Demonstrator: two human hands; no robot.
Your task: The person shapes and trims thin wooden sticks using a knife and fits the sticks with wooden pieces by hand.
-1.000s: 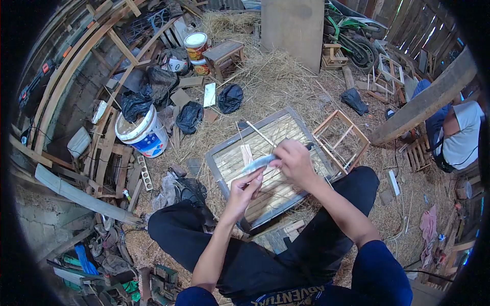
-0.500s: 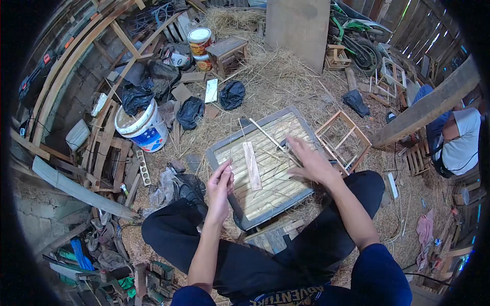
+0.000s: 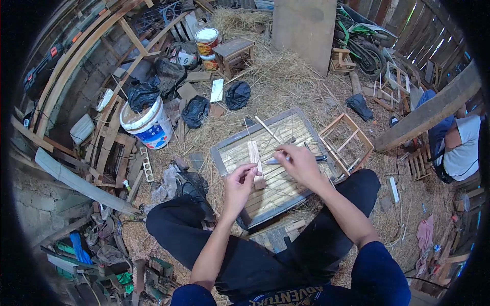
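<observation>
A framed slatted board (image 3: 278,189) lies in front of my crossed legs. Over its left part, my left hand (image 3: 242,186) is pinched on a thin strip that rises from the fingertips. My right hand (image 3: 298,164) hovers over the board's middle with fingers bent together; whatever they hold is too small to make out. A flat wooden piece (image 3: 254,153) lies between the hands, partly covered by the left fingers. Beside the right hand rests a knife (image 3: 320,158) with a dark handle. A pale stick (image 3: 267,128) crosses the board's far edge.
Right of the board stands a small wooden frame (image 3: 347,144). A white bucket (image 3: 149,125) and black plastic bags (image 3: 238,95) are at the back left. A wooden post (image 3: 429,109) slants at the right, with a seated person (image 3: 460,148) behind it.
The bluish blade held earlier is now down on the board. My right hand first spread open, then came back toward my left hand with its fingers drawn together.
</observation>
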